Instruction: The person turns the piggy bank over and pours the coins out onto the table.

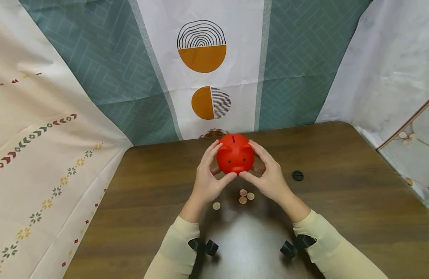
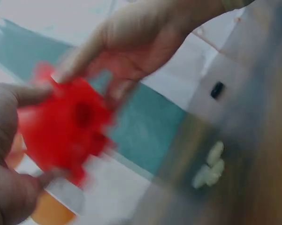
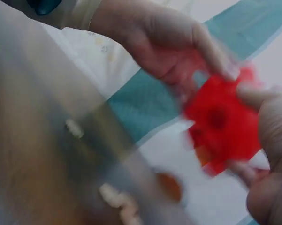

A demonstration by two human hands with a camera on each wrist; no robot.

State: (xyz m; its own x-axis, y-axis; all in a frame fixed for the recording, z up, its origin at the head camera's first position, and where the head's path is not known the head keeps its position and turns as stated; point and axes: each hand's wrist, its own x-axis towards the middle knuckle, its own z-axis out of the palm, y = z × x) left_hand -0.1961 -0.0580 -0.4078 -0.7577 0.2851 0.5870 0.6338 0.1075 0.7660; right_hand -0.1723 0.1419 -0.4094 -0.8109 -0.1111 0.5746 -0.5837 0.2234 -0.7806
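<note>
Above the brown desk (image 1: 340,217), a red piggy bank (image 1: 235,155) is held clear of the top between both hands, its snout toward the person, with loose coins (image 1: 246,195) and a black plug (image 1: 297,175) lying below. Holding it level with even pressure from both sides should stop it slipping. The left hand (image 1: 207,176) and right hand (image 1: 268,174) mirror each other, fingers curled over its sides and thumbs under the snout.

Both wrist views motion-blurred, bank partly covered by hands.
Red piggy bank (image 1: 235,154) sides hidden under left hand (image 1: 206,176) and right hand (image 1: 268,175); underside unseen. Coins (image 1: 246,196) too small to read. Black cap (image 1: 297,175) detail unclear. Forearms cut off at the bottom edge.
</note>
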